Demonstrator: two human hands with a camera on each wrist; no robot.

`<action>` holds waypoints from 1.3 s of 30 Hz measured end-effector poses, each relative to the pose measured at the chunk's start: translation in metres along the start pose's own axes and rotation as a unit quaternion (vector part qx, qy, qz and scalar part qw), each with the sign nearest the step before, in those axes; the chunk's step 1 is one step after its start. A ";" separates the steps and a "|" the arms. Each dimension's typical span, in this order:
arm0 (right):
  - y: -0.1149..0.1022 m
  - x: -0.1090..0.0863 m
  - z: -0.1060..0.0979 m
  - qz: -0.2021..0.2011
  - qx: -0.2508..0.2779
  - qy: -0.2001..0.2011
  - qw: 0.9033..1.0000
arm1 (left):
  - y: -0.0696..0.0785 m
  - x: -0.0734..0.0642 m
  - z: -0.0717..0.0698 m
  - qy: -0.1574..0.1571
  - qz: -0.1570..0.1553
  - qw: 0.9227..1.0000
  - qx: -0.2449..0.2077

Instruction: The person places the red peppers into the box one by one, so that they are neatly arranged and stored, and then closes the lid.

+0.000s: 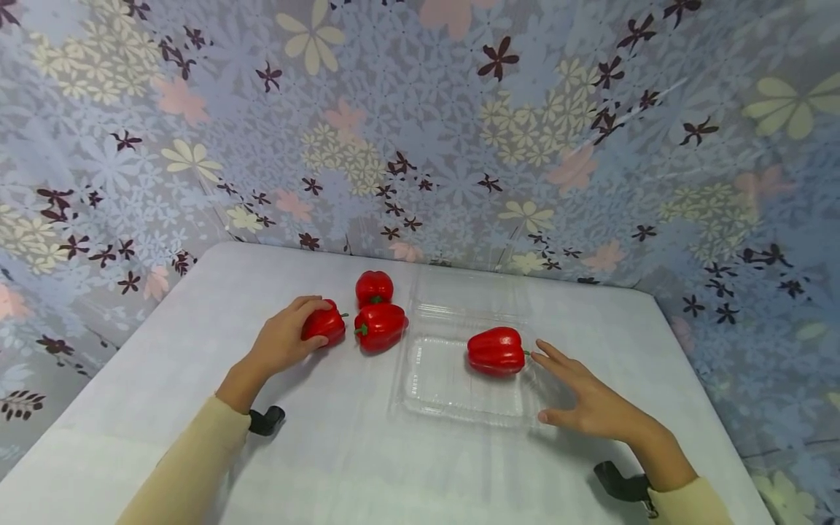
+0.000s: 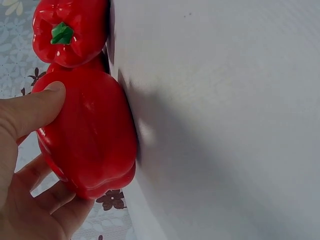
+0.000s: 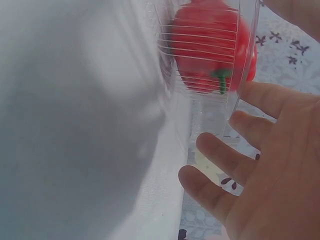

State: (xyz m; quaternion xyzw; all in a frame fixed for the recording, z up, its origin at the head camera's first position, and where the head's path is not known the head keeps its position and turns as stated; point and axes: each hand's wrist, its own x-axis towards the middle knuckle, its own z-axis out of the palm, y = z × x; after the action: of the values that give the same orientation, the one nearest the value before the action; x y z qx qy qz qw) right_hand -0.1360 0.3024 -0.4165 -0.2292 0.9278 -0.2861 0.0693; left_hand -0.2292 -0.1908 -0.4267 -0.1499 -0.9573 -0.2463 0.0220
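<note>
My left hand (image 1: pixel 282 337) grips a red bell pepper (image 1: pixel 327 327) on the left side of the table. In the left wrist view, the thumb lies across that pepper (image 2: pixel 95 132) and the fingers curve under its end. A clear plastic container (image 1: pixel 429 379) lies with its lid folded back toward the wall. One red bell pepper (image 1: pixel 496 351) is inside it, stem pointing right. Beside the container's right wall is my right hand (image 1: pixel 584 399), fingers spread and holding nothing. Seen from the right wrist, its fingers (image 3: pixel 215 155) are close to the ribbed wall; contact is unclear.
Two more red bell peppers, a front one (image 1: pixel 380 328) and a rear one (image 1: pixel 374 287), sit together between my left hand and the container. A white-covered table (image 1: pixel 328 452) carries everything. Its far edge meets a flower-patterned backdrop (image 1: pixel 420 146).
</note>
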 end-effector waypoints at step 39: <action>-0.002 0.000 -0.002 -0.011 -0.005 -0.004 1.000 | 0.025 -0.010 -0.025 0.076 0.074 0.986 -0.130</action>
State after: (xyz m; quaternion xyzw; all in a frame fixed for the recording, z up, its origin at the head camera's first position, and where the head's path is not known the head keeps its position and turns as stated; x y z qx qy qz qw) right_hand -0.1355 0.3021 -0.4141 -0.2405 0.9265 -0.2811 0.0685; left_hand -0.2132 -0.1847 -0.3941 -0.2028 -0.8988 -0.3773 0.0930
